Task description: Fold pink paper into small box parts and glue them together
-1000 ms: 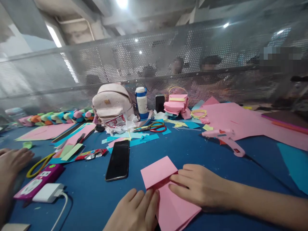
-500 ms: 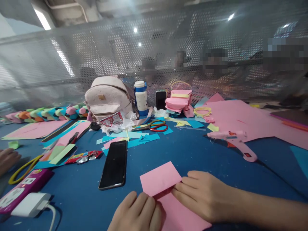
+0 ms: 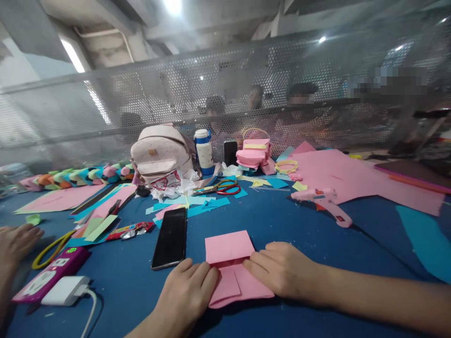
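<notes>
A folded piece of pink paper [image 3: 229,247] lies on the blue table in front of me, its far panel raised along a crease and a loose-edged flap on its near part. My left hand [image 3: 192,285] grips its left edge at the crease, fingers curled. On the opposite edge my right hand [image 3: 282,270] is closed, fingertips pressed on the paper. Both thumbs are hidden. Just beyond my left hand rests a black phone [image 3: 170,238]. A pink glue gun [image 3: 324,201] lies on its side past my right hand, its cord trailing right.
Scissors [image 3: 225,188] and blue paper scraps [image 3: 207,206] lie behind the phone. Farther back stand a pale backpack [image 3: 160,152], a bottle [image 3: 204,152] and a pink paper bag [image 3: 255,152]. A purple power strip [image 3: 52,274] sits left, near another person's hand [image 3: 21,239]. Large pink sheets [image 3: 327,173] spread right.
My view has tilted up slightly. The pink paper has turned straighter to me, and more of its near part and flap shows. Both hands still grip its sides.
</notes>
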The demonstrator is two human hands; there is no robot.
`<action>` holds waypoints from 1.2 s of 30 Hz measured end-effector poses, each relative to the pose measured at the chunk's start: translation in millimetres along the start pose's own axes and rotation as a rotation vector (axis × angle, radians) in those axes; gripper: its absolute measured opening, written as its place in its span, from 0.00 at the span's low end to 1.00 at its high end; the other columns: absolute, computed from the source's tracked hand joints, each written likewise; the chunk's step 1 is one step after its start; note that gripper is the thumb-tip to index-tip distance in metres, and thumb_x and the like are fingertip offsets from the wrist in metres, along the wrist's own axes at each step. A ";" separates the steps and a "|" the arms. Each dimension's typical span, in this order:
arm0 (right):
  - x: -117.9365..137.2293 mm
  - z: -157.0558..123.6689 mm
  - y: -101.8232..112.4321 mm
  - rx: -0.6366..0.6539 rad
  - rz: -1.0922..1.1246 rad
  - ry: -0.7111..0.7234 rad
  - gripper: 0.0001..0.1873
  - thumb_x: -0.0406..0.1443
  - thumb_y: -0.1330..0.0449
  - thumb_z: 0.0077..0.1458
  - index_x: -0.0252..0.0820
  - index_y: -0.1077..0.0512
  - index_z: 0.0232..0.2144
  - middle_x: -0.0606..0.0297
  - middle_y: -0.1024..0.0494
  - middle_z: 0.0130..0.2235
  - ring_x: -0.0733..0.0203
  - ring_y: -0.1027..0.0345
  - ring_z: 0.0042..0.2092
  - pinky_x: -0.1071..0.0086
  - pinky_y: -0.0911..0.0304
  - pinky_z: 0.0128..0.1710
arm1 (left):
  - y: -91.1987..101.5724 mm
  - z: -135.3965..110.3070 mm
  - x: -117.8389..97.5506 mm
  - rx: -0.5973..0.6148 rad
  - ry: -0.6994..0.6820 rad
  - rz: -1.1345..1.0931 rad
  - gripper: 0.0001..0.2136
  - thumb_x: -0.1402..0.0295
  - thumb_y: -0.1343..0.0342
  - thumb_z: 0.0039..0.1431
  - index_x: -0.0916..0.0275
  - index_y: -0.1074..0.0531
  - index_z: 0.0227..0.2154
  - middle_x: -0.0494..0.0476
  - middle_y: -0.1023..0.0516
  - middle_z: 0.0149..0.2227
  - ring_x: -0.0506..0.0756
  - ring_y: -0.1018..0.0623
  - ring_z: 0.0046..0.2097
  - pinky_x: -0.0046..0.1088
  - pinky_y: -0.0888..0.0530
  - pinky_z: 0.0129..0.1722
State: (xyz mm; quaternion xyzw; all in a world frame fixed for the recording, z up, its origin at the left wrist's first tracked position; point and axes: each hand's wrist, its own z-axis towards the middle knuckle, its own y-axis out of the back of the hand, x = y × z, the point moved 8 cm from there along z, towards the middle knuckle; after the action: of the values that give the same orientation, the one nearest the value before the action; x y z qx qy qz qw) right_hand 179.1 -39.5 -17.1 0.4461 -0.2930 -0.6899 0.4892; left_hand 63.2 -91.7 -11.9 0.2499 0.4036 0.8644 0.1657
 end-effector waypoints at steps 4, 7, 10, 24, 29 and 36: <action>-3.6 0.2 1.0 -0.001 0.010 -0.014 0.16 0.24 0.56 0.65 0.37 0.29 0.38 0.65 0.26 0.26 0.62 0.40 0.24 0.64 0.60 0.24 | -8.8 -4.1 7.2 0.059 0.093 -0.040 0.13 0.77 0.60 0.67 0.60 0.35 0.29 0.51 0.30 0.23 0.54 0.34 0.21 0.33 0.45 0.25; -8.3 1.2 -2.1 0.041 0.038 -0.032 0.15 0.25 0.55 0.65 0.37 0.29 0.36 0.65 0.26 0.26 0.62 0.40 0.24 0.64 0.59 0.25 | -12.7 -4.5 11.2 0.105 0.140 -0.064 0.10 0.76 0.55 0.65 0.60 0.34 0.29 0.50 0.28 0.24 0.54 0.31 0.22 0.34 0.44 0.25; -8.9 1.2 -4.9 0.092 0.066 -0.023 0.14 0.27 0.53 0.65 0.39 0.30 0.31 0.65 0.27 0.27 0.61 0.42 0.26 0.64 0.58 0.25 | -12.4 -1.4 11.7 0.117 0.142 -0.089 0.09 0.77 0.51 0.64 0.60 0.33 0.28 0.49 0.28 0.25 0.53 0.30 0.24 0.33 0.44 0.26; -13.4 8.8 7.0 -0.179 -0.036 0.022 0.12 0.30 0.49 0.66 0.38 0.26 0.35 0.59 0.29 0.56 0.58 0.42 0.58 0.63 0.42 0.53 | -2.8 15.0 17.8 -0.039 0.193 -0.192 0.02 0.70 0.42 0.59 0.59 0.24 0.33 0.58 0.27 0.49 0.59 0.29 0.48 0.36 0.32 0.44; -6.4 11.5 11.8 -0.238 -0.073 0.125 0.15 0.29 0.52 0.67 0.37 0.25 0.43 0.60 0.27 0.55 0.60 0.39 0.57 0.64 0.39 0.50 | -7.4 12.8 10.4 -0.060 0.053 -0.116 0.06 0.74 0.46 0.61 0.62 0.24 0.38 0.61 0.26 0.52 0.60 0.29 0.52 0.40 0.32 0.50; -12.1 14.9 8.1 -0.163 -0.076 0.095 0.14 0.32 0.50 0.67 0.40 0.28 0.51 0.62 0.34 0.62 0.62 0.44 0.62 0.64 0.40 0.55 | -10.6 14.4 21.2 -0.048 0.163 -0.212 0.06 0.69 0.42 0.61 0.60 0.24 0.40 0.59 0.26 0.52 0.59 0.29 0.52 0.37 0.29 0.48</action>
State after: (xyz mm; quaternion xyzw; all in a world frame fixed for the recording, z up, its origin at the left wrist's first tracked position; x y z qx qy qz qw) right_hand 170.5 -31.5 0.1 0.4479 -0.1949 -0.7076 0.5107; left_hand 54.8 -65.9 -6.0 0.1305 0.4190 0.8689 0.2288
